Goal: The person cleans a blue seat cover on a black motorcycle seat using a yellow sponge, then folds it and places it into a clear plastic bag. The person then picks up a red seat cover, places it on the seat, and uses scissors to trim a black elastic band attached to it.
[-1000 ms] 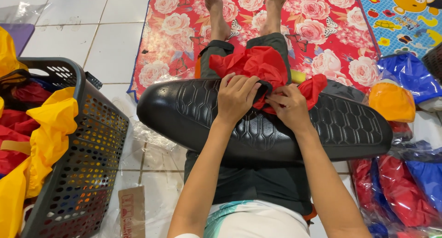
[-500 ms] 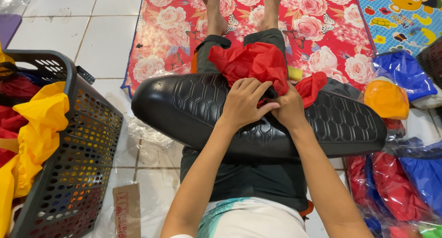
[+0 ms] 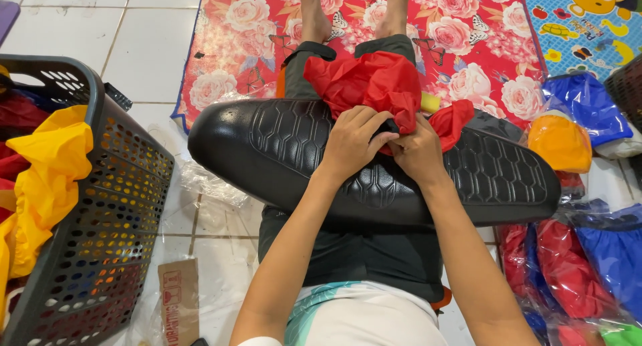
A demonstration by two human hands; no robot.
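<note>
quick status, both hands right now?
Left hand: closed, gripping the red cloth over the black seat.
Right hand: closed, pinching the same red cloth.

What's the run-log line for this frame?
left hand: pinching red fabric | right hand: pinching same fabric | support: black seat cover across lap | left side: dark basket, yellow fabric

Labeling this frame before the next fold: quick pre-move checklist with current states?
1. Both hands on the red cloth: ok; left hand and right hand pinch it together.
2. Cloth backed by the black seat: ok, seat lies across the lap.
3. Cloth's loose end free: cannot tell; part trails behind the seat.
4. Basket in reach on the left: ok, yellow cloth hangs over its rim.
5. Bagged pieces on the right out of the way: ok.
</note>
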